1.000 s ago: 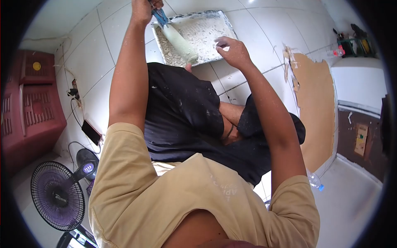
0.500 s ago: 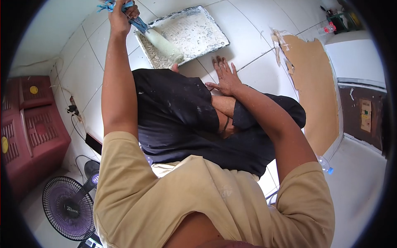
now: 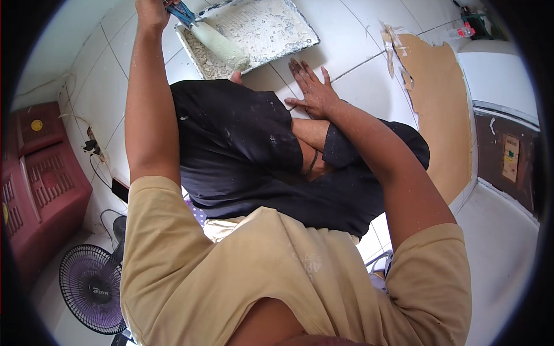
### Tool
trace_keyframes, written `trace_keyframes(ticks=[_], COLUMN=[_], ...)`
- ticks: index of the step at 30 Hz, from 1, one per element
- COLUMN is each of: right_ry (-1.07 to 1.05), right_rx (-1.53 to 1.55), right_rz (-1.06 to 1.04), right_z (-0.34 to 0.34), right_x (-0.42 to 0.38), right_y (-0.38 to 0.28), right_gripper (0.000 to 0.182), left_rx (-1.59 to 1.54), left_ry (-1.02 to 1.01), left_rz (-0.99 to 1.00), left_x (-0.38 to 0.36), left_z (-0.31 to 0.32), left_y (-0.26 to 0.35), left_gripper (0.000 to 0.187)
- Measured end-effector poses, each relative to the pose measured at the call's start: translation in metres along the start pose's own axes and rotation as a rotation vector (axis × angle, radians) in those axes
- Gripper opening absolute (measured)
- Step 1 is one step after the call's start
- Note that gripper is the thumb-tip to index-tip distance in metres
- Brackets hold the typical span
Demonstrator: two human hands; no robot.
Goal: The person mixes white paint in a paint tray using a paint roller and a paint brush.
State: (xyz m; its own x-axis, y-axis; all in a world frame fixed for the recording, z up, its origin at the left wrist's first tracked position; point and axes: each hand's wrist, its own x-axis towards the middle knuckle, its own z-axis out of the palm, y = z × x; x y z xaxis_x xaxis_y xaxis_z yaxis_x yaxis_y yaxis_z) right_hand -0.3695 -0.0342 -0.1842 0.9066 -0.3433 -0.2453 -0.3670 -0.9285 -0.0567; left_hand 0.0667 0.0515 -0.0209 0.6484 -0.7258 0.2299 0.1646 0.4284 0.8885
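At the top left, my left hand (image 3: 152, 12) is closed around the blue part (image 3: 182, 14) of what looks like a paint roller. The top edge of the view cuts off some of the fingers. The pale, greenish-white roller (image 3: 222, 48) lies slanted in the paint tray (image 3: 288, 26), which is coated with thick whitish paint. Below the tray's near edge, my right hand (image 3: 315, 96) rests palm down on the tiles beside my folded legs, fingers spread and darkly stained, holding nothing.
Brown cardboard (image 3: 441, 115) with a torn edge lies at right, by a white and brown cabinet (image 3: 505, 155). At left are a red plastic cabinet (image 3: 55, 173), a phone-like black object (image 3: 120, 190) and a purple fan (image 3: 92, 288). A bottle (image 3: 461, 32) stands far right.
The view has shifted, so the tray and floor appear higher. My left hand sits farther up and left, partly out of frame, still gripping the roller. My right hand stays flat.
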Motion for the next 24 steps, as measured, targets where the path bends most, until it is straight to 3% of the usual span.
trace_keyframes(ticks=[3,5,6,7,9,10,11,13,14,16,19,24], right_ry=[0.039,-0.189,-0.249,-0.233,-0.026,0.017,0.025,0.161,0.153,0.207,0.201,0.129], right_rx=[-0.011,-0.031,0.000,-0.011,0.595,1.011,0.984,2.068,2.049,2.326,2.347,2.103], right_rz=[-0.045,0.159,0.292,0.291,0.477,0.471,0.456,0.254,0.249,0.131,-0.023,-0.192], right_z=[-0.007,-0.013,-0.012,-0.009,-0.001,-0.006,-0.020,-0.048,-0.064,-0.100,-0.126,-0.201], right_x=[0.005,0.019,0.026,0.030,0.029,0.020,0.014,0.000,-0.007,-0.012,0.005,0.047], right_y=[0.004,0.005,0.008,0.014,0.037,0.052,0.062,0.071,0.066,0.052,0.046,0.036], right_gripper=[0.099,0.098,0.098,0.098,0.096,0.095,0.095,0.133,0.133,0.152,0.157,0.155], left_rx=[0.011,0.041,0.079,0.077,0.044,0.050,0.036,-0.020,-0.029,-0.043,-0.032,-0.031], left_ry=[-0.030,-0.037,-0.034,-0.036,-0.094,-0.057,-0.044,-0.014,-0.053,-0.025,0.039,0.004], left_rz=[-0.032,0.010,0.032,0.051,0.033,0.019,0.045,-0.019,0.039,0.042,0.029,-0.003], left_x=[0.001,-0.008,-0.012,-0.012,-0.018,-0.021,-0.018,-0.019,-0.017,-0.015,-0.015,-0.019], left_z=[-0.001,0.013,0.019,0.018,0.013,0.012,0.011,0.001,-0.004,-0.004,0.010,0.014], left_y=[0.000,0.009,0.015,0.017,0.021,0.023,0.026,0.026,0.023,0.023,0.029,0.026], left_gripper=[0.030,0.028,0.027,0.027,0.028,0.029,0.029,0.029,0.029,0.028,0.026,0.023])
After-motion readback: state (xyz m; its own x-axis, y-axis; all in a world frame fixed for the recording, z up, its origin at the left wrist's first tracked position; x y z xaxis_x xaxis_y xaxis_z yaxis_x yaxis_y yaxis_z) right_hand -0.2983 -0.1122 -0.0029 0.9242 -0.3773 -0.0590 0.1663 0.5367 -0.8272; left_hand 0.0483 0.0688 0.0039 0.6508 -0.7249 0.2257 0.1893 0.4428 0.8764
